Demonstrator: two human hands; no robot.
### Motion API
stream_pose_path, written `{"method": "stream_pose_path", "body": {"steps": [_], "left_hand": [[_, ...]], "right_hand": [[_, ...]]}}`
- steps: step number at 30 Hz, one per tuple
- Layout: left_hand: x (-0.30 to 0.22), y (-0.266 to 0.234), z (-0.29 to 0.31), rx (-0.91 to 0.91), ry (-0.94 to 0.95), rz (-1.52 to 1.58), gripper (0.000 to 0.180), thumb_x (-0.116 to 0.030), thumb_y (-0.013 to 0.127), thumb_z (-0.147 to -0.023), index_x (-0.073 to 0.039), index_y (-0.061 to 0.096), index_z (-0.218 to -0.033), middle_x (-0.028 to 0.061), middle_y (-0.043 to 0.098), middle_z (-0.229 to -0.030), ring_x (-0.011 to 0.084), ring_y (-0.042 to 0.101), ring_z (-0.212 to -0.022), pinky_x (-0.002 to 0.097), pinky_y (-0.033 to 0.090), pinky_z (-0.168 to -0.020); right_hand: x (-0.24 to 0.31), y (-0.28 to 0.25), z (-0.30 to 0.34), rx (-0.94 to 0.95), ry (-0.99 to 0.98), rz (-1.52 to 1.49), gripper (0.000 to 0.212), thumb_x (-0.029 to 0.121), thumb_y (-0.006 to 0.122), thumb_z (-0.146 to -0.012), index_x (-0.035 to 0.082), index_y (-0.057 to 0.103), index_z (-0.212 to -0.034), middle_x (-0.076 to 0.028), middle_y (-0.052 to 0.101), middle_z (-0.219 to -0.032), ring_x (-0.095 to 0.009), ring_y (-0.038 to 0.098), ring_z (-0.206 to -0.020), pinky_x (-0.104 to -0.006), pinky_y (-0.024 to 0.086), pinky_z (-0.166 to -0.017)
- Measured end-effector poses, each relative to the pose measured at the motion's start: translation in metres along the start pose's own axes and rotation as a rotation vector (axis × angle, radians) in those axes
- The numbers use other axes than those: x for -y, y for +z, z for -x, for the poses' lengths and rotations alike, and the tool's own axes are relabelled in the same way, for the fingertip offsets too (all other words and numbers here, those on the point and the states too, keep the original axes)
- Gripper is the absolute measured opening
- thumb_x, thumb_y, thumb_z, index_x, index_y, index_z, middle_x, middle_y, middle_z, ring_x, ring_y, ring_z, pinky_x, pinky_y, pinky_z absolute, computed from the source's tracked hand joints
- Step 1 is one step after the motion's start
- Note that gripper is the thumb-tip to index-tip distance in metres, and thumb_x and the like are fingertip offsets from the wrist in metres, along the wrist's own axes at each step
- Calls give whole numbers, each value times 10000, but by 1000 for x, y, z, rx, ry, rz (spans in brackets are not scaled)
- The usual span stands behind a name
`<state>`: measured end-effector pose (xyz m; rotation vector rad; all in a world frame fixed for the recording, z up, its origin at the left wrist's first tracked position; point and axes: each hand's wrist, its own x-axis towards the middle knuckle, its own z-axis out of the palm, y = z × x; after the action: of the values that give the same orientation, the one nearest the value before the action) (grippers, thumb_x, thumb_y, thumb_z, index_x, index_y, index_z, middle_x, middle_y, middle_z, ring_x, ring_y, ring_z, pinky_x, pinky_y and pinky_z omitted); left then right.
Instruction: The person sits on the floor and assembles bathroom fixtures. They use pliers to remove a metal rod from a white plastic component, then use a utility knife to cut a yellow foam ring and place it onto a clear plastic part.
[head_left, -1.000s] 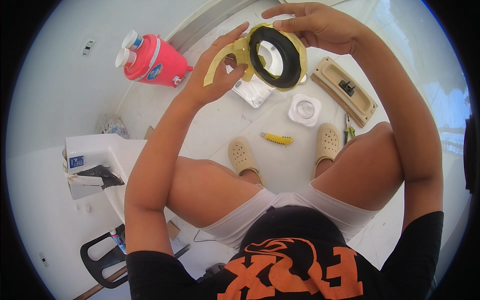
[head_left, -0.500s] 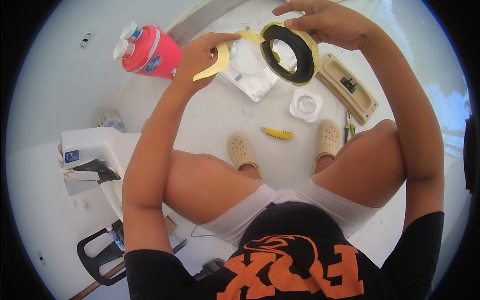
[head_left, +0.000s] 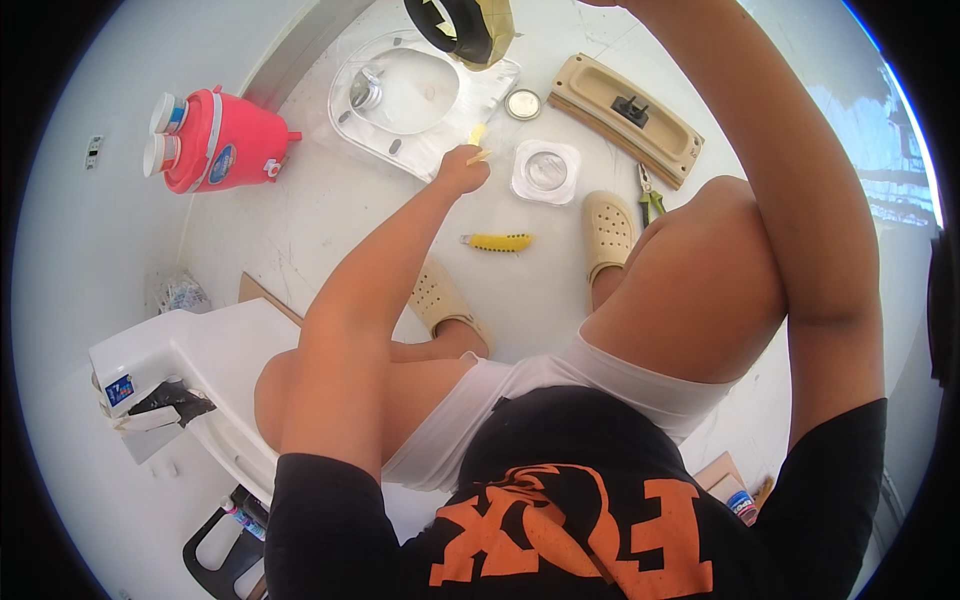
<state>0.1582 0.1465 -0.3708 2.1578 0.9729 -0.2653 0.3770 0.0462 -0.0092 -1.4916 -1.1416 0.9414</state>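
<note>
My left hand [head_left: 463, 172] is closed around a strip of yellow masking tape [head_left: 477, 134], whose ends stick out past the fingers. It is beside the near edge of a white toilet-seat-shaped plate [head_left: 413, 142] on the floor. Above it, cut off by the top edge, is a black ring [head_left: 468, 42] with yellow tape round its outer side. My right hand [head_left: 604, 3] is almost wholly beyond the top edge, to the right of the ring; its fingers are hidden.
A yellow utility knife [head_left: 500, 242], a clear square lid [head_left: 545, 172], a round tin [head_left: 522, 104] and pliers [head_left: 650, 195] lie on the floor. A beige panel [head_left: 630, 115] lies at right, a pink water jug [head_left: 235, 140] at left. A white basin-like fixture [head_left: 190, 345] stands near my left knee.
My left hand has come down and to the right, lower over the floor. The taped ring has shifted up and left, and my right hand has mostly left the view. The head view has turned.
</note>
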Motion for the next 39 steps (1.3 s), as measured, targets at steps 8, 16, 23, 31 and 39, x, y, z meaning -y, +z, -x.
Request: {"method": "stream_pose_path", "body": {"steps": [8,16,23,31,39], "left_hand": [[-18,100,-11,-74,-21,303,393,-193,670,-952,-66,733,-1318,150,754,-1203,233,709,-1086,356,544,-928],[-39,90,-20,-53,-61,718,282,-156,676,-919,-80,777,-1171,137,770,-1098,275,725,-1015,382,562,-887],[-62,83,-12,-264,145,206,244,-101,675,-833,-80,789,-1047,185,773,-1048,353,734,-992,440,576,-892],[-59,92,-6,-253,291,37,286,-79,706,-820,-38,783,-1093,203,760,-1063,370,732,-994,451,582,-911],[-56,101,-26,-111,-217,887,275,-74,728,-808,2,764,-1071,223,739,-1072,378,740,-900,427,589,-869]], "right_hand": [[-7,-8,10,38,-29,29,656,143,682,-950,-184,469,-1477,-305,660,-1304,-327,709,-1134,-373,593,-982],[-17,-5,-4,16,36,43,668,131,677,-939,-178,460,-1491,-317,646,-1329,-335,691,-1183,-368,576,-1022],[-11,-13,19,21,19,43,674,117,668,-930,-187,453,-1491,-335,615,-1370,-355,681,-1201,-364,573,-1039],[-23,-13,3,26,65,70,637,123,660,-933,-178,491,-1468,-339,636,-1331,-346,689,-1184,-352,581,-1017],[-8,-13,26,41,67,118,631,139,656,-943,-152,499,-1480,-331,650,-1319,-349,691,-1181,-358,573,-1024]]}}
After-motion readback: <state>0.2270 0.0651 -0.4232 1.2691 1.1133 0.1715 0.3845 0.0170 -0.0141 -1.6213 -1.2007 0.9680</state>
